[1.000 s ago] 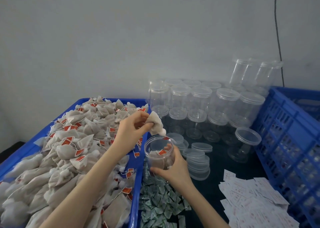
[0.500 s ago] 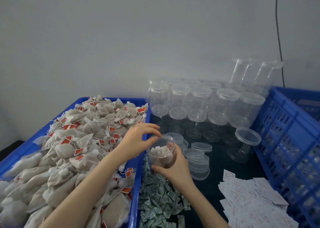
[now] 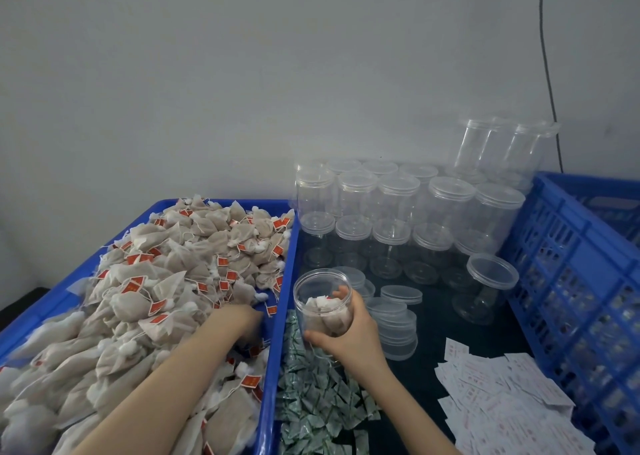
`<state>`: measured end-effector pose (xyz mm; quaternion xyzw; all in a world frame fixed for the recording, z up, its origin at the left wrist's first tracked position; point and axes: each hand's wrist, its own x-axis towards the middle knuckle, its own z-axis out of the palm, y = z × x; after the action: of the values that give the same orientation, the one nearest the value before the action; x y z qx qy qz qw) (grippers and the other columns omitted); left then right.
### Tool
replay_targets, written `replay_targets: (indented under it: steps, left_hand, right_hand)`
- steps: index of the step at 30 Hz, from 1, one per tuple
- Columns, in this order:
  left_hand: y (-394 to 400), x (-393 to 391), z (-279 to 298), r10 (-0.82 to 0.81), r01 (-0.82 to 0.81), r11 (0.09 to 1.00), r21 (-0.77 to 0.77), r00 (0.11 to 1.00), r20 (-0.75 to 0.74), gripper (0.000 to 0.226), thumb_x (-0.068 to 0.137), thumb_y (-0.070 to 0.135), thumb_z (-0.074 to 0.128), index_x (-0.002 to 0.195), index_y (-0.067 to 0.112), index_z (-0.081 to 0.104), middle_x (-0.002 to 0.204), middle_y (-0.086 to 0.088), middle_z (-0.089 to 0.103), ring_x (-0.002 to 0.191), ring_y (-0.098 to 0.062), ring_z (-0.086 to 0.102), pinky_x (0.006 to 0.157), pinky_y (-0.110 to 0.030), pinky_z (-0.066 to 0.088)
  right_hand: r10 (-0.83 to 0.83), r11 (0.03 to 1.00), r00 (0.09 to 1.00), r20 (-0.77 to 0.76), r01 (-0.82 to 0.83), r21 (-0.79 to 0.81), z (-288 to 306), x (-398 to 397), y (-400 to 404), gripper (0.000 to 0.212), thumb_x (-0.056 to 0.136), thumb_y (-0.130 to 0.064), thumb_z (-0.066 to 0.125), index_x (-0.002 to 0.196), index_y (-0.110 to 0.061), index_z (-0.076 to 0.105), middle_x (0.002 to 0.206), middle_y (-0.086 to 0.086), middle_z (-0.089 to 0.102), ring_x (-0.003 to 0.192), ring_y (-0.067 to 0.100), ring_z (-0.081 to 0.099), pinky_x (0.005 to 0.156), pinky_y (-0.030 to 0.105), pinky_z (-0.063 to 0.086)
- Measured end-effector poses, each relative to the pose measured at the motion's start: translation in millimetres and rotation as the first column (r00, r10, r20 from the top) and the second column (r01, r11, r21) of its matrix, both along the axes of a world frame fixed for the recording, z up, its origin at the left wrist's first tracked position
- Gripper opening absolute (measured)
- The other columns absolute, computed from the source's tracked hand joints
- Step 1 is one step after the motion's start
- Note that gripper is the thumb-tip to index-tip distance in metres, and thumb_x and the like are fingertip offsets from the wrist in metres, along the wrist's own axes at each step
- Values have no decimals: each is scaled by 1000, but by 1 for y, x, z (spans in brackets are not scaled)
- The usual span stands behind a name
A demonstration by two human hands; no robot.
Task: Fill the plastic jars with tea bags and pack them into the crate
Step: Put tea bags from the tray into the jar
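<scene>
The right hand (image 3: 349, 333) grips an open jar (image 3: 322, 302), partly filled with tea bags, beside the blue tray (image 3: 280, 316). The left hand (image 3: 242, 319) reaches into the tray's bag pile (image 3: 156, 281); its finger position can't be told. The crate (image 3: 571, 264) stands right.

— Where are the hands?
— The right hand (image 3: 349, 337) grips an open jar (image 3: 323, 304) holding a few tea bags. The left hand (image 3: 242, 319) reaches into the tea bag pile (image 3: 156, 281) in the blue tray (image 3: 273, 368).
</scene>
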<state>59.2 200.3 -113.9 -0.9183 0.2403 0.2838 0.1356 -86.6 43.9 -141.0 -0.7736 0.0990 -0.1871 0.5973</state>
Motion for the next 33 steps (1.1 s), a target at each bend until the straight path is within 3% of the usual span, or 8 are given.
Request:
replay_targets:
  steps: [4, 9, 12, 19, 22, 26, 30, 33]
  left_hand:
    - [-4, -3, 0, -66, 61, 997, 55, 992, 104, 33, 98, 17, 48, 130, 8, 53, 128, -8, 59, 106, -22, 61, 91, -29, 48]
    - [-10, 0, -4, -102, 76, 988, 137, 975, 196, 41, 90, 16, 60, 130, 10, 54, 135, -8, 53, 120, -24, 54, 98, -33, 43]
    - [-6, 10, -8, -70, 76, 997, -10, 954, 292, 60, 90, 11, 58, 145, 19, 35, 139, -10, 46, 122, -26, 52, 95, -35, 45]
    - [-8, 16, 1, 42, 114, 902, -415, 937, 347, 23, 88, 15, 60, 110, 16, 56, 107, -2, 65, 97, -19, 63, 83, -32, 53]
    - [-5, 14, 18, 163, 134, 732, -668, 918, 362, 8, 91, 10, 56, 95, 16, 55, 91, 0, 68, 81, -14, 64, 73, -24, 51]
    - [2, 4, 41, 390, 86, 300, -950, 898, 205, 7, 90, 13, 61, 93, 18, 59, 83, 5, 67, 77, -8, 65, 69, -20, 51]
    - [-1, -16, 56, 310, 46, -115, -992, 951, 8, 12, 89, 7, 61, 94, 18, 62, 87, 4, 70, 81, -8, 69, 72, -21, 55]
    - [-8, -31, 63, 235, 85, -212, -974, 971, 34, 21, 88, 2, 61, 90, 23, 60, 85, 10, 68, 80, -2, 68, 69, -14, 54]
  right_hand:
    - [4, 1000, 1000, -1, -4, 6, 0, 0, -1, 79, 49, -42, 88, 118, -43, 48, 110, -41, 55, 104, -10, 58, 82, 8, 48]
    - [-7, 1000, 1000, -8, 7, 12, 0, 0, -2, 85, 45, -48, 87, 121, -40, 50, 109, -25, 62, 104, -7, 59, 87, 16, 51]
    - [-4, 1000, 1000, -8, 4, 7, -1, -1, -2, 85, 48, -44, 88, 123, -39, 49, 110, -29, 61, 105, -8, 59, 87, 15, 51]
    - [1, 1000, 1000, -11, -1, 19, -3, 0, -3, 85, 53, -32, 92, 126, -32, 50, 111, -21, 63, 105, -5, 60, 87, 14, 51]
    - [8, 1000, 1000, -20, -7, 20, -5, 0, -3, 86, 50, -39, 90, 125, -36, 49, 113, -25, 62, 106, -9, 58, 84, 9, 49]
    - [-2, 1000, 999, -48, 3, 25, -5, 1, -1, 93, 44, -49, 87, 127, -39, 46, 118, -20, 60, 108, -13, 54, 84, 6, 47]
    - [16, 1000, 998, -61, -16, 6, -5, 1, 2, 88, 52, -35, 91, 128, -36, 46, 115, -20, 60, 105, -17, 53, 79, 2, 44]
    - [28, 1000, 998, -61, -28, 10, -5, 1, 5, 85, 53, -33, 91, 126, -34, 49, 114, -15, 63, 104, -10, 58, 80, 8, 49]
